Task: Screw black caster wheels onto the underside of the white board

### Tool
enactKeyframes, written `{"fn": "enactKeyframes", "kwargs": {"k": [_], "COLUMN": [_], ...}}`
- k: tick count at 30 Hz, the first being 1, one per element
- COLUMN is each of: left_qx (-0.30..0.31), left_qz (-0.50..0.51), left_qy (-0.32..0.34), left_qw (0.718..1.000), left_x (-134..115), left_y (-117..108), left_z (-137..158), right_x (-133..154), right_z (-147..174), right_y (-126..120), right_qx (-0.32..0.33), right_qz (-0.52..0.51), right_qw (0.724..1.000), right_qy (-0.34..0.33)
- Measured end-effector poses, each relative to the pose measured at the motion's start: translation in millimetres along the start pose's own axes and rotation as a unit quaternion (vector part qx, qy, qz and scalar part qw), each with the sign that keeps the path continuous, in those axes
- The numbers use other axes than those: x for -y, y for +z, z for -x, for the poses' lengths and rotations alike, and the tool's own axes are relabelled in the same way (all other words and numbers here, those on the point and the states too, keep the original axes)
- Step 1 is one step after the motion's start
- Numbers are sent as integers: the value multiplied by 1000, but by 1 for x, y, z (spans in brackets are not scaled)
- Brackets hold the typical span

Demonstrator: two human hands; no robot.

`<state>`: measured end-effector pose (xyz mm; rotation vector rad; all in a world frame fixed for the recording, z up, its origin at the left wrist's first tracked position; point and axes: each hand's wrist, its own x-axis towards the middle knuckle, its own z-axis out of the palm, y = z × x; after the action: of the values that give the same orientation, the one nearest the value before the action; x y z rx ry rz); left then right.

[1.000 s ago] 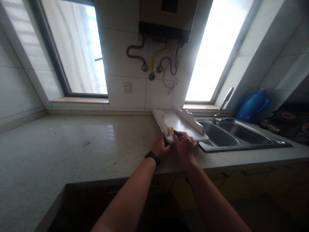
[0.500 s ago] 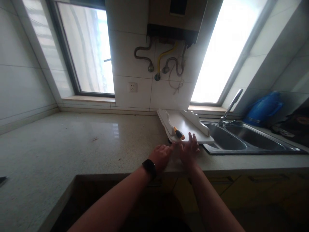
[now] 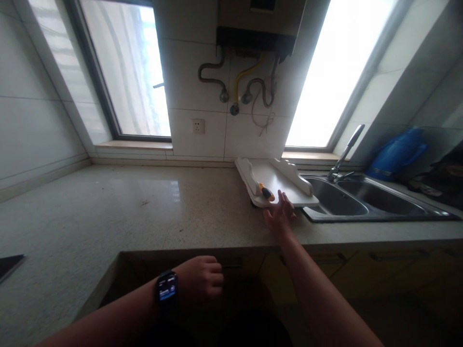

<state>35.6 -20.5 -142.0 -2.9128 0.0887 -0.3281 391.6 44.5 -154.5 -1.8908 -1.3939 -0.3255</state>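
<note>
My left hand [image 3: 202,277] is in front of the counter, below its edge, with a black watch [image 3: 167,286] on the wrist. Its fingers are curled in, and nothing shows in them. At the front edge of a white board with raised scalloped sides [image 3: 292,193], my right hand [image 3: 282,214] reaches out with fingers apart, close to or touching the rim. A yellow and black tool handle [image 3: 267,193] lies on that board against its left side piece, just left of my right fingertips; no blade or shaft can be made out.
Right of the board is a steel double sink [image 3: 374,218] with a tap [image 3: 345,152]. A blue jug-like container [image 3: 396,154] stands behind it. A dark flat object [image 3: 10,265] lies on the counter [image 3: 108,217] at far left. A heater with pipes hangs on the wall.
My left hand has drawn back from the board's front edge, down and to the left, and its watch screen is lit. My right hand stays near the board. The view has shifted slightly.
</note>
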Motion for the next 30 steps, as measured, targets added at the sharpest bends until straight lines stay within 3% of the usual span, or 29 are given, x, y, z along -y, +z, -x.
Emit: {"fn": "enactKeyframes", "kwargs": {"k": [3,6,9,16,25,30], "left_qx": [52,85,64,81,110,173], "left_qz": [17,21,12,33,58,79], "left_qy": [-116,-172,-170,-113,-179,-240], "left_qw": [992,981,983,990,976,952], "left_x": [-12,-12,-7,-7,-10,-10], "left_y": [-5,-14,-17,5,-9,0], "left_z": [49,68,60,50,44,40], "right_x": [2,4,6,7,2,1], "right_z": [-1,-1,-2,-4,-6,-7], "right_y": [-2,-4,-6,-8,-4,-3], "right_qx": [1,-4,-11,-13,-15,-15], "right_qz": [-5,-9,-11,-16,-25,-28], "right_qw": [1000,1000,1000,999,999,999], "right_qy": [8,14,20,28,36,43]}}
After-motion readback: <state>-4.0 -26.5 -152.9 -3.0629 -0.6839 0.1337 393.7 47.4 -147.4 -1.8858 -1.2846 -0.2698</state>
